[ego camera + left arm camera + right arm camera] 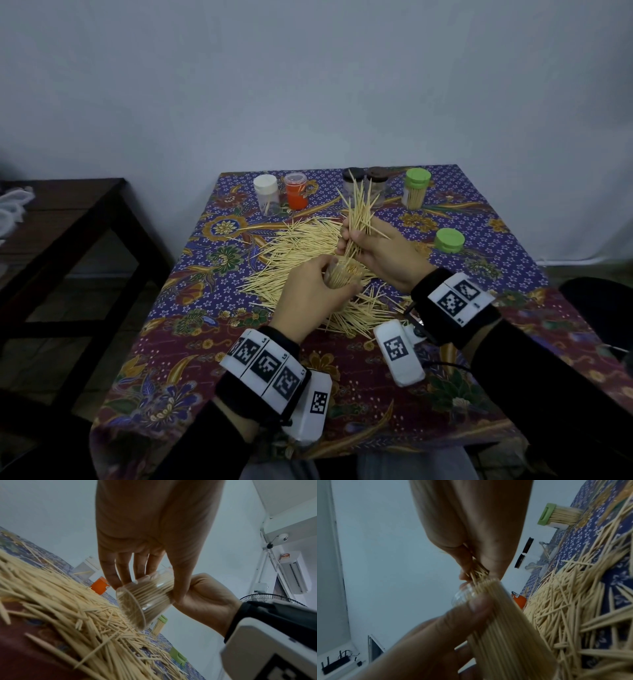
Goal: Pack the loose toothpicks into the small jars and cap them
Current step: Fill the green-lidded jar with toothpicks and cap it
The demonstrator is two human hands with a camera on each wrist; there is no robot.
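Toothpick bundle (359, 212) upright, tips fanned upward, pinched by right hand (383, 251); left hand (308, 291) grips tilted, toothpick-packed clear jar (145, 599).

Most of the clear jar (343, 274) is hidden by the left hand (310, 294) in the head view. The contents of the two dark-capped jars (364, 186) are masked by the raised toothpick bundle (359, 212). The near toothpicks (513, 635) are blurred in the right wrist view.

Looks like a home room: batik-print tablecloth (191, 346), dark wooden side table (65, 205), wall air conditioner (294, 573), standing fan (272, 599), router (335, 664) on a ledge, plain white walls.
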